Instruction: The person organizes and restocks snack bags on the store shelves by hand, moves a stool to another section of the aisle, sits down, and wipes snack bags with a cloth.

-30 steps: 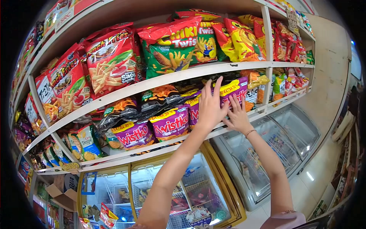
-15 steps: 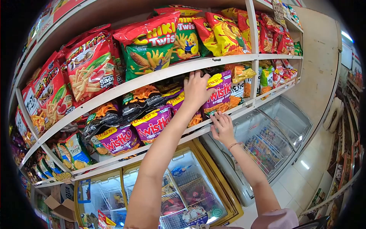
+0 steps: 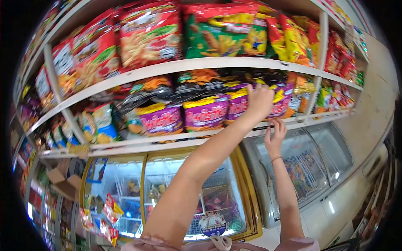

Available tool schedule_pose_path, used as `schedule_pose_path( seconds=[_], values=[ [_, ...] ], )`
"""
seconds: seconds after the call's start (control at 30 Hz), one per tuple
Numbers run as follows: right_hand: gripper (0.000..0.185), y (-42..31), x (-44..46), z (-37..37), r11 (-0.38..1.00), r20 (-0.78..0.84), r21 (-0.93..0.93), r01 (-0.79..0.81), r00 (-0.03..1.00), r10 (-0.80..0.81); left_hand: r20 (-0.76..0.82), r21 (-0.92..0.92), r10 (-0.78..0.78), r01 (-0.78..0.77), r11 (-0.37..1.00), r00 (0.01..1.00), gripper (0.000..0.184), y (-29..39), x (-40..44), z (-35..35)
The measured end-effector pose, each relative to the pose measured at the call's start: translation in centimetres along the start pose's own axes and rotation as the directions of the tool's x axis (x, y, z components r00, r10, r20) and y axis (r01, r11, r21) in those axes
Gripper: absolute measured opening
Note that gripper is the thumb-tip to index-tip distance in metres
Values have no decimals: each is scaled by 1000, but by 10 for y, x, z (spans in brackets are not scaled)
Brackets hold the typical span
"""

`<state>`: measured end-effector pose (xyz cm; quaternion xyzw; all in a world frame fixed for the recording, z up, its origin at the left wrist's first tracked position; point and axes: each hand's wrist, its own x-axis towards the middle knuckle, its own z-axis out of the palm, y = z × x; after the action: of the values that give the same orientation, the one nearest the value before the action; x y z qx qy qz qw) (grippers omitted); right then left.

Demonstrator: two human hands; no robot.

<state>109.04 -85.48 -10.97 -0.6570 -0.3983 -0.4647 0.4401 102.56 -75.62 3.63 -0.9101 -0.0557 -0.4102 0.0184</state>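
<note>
My left hand (image 3: 260,101) is closed at the upper edge of a purple Twistko bag (image 3: 282,103) on the lower shelf; motion blur softens its fingers and they partly cover the bag. Below and to the right, my right hand (image 3: 275,136) has its fingers apart near that bag's bottom edge, in front of the white shelf lip (image 3: 201,137). Further Twistko bags (image 3: 206,113) stand upright to the left, with black snack bags (image 3: 199,83) lying behind and above them.
Red French fries bags (image 3: 150,35) and green Chiki Twist bags (image 3: 220,35) fill the shelf above. A yellow-framed freezer (image 3: 247,196) and a grey freezer (image 3: 255,171) stand below. An opened cardboard box (image 3: 65,186) is at the lower left.
The view has swung, so the shelves appear further right and more level. My left hand went from spread fingers to a closed hold, while my right hand dropped from the bag's front to its lower edge.
</note>
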Motion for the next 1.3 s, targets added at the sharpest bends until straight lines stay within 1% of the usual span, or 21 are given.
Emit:
schedule_pose_path(
  seconds=[0.1, 0.23, 0.3, 0.37, 0.4, 0.47, 0.5, 0.53, 0.57, 0.6, 0.63, 0.67, 0.73, 0.77, 0.83, 0.9, 0.93, 1.0, 1.13, 1.23, 1.3],
  values=[
    [45, -17, -14, 4, 972, -70, -205, 112, 989, -129, -19, 4, -4, 4, 1000, 1000, 22, -2, -4, -4],
    [59, -46, 23, 5, 997, -74, -63, -37, 997, 33, -25, 49, -7, 9, 999, 1000, 22, 0, -4, 0],
    [62, -42, 36, 6, 997, 26, -76, -14, 1000, 16, -205, 71, 2, 13, 997, 979, 34, 0, -14, 0],
    [60, -32, 40, 4, 998, 70, -68, -3, 997, 7, -352, 123, 122, -83, 989, 928, 46, 0, -42, -20],
    [60, -30, 42, 0, 999, 75, -30, 32, 997, -30, -319, 19, 152, -154, 988, 935, 51, 3, -66, -39],
    [55, -24, 42, -5, 1000, 100, -6, 25, 995, -24, -263, -7, 244, -255, 967, 933, 51, 3, -126, -60],
    [53, -31, 42, -13, 1000, 114, -8, 4, 993, -3, -126, -38, 305, -311, 949, 944, 48, -1, -162, -71],
    [51, -41, 40, -19, 1000, 84, 22, -14, 996, 12, -248, -21, 383, -400, 916, 890, 43, -12, -208, -63],
    [50, -52, 36, -27, 998, 52, 52, -29, 998, 26, 46, 18, 383, -384, 923, 922, 42, -12, -245, -94],
    [48, -63, 30, -33, 996, 17, 84, -41, 999, 39, 112, -7, 371, -372, 928, 922, 45, -25, -294, -91],
    [46, -73, 19, -40, 990, 30, 120, -68, 997, 65, 208, -32, 311, -311, 950, 927, 46, -37, -335, -104],
    [45, -85, 5, -46, 983, 41, 155, -95, 995, 90, 176, 25, 220, -227, 974, 960, 46, -52, -381, -106],
    [45, -118, -29, -59, 955, 115, 234, -184, 980, 161, 326, 57, -117, 104, 993, 938, 43, -73, -460, -135],
    [45, -129, -53, -63, 943, 164, 251, -218, 970, 181, 382, 121, -300, 275, 954, 874, 39, -78, -494, -157],
    [44, -151, -106, -66, 905, 278, 272, -327, 927, 252, 336, 64, -549, 563, 824, 765, 42, -90, -563, -195],
    [43, -183, -162, -64, 812, 371, 341, -473, 862, 346, 79, 322, -768, 713, 623, 636, 44, -81, -629, -224],
    [43, -204, -183, -59, 822, 343, 385, -420, 892, 295, 15, 334, -828, 778, 532, 560, 44, -77, -645, -242],
    [41, -246, -228, -53, 730, 491, 402, -553, 803, 338, -113, 362, -897, 858, 364, 427, 47, -73, -671, -271],
    [41, -360, -253, -42, 604, 727, 460, -651, 667, 165, -197, 421, -936, 887, 188, 292, 53, -104, -718, -311],
    [45, -434, -252, -21, 646, 774, 548, -531, 614, -152, -182, 405, -946, 897, 175, 267, 54, -149, -744, -343],
    [47, -480, -262, -6, 582, 852, 496, -644, 490, -184, -164, 405, -935, 886, 226, 314, 56, -189, -769, -357]
  ],
)
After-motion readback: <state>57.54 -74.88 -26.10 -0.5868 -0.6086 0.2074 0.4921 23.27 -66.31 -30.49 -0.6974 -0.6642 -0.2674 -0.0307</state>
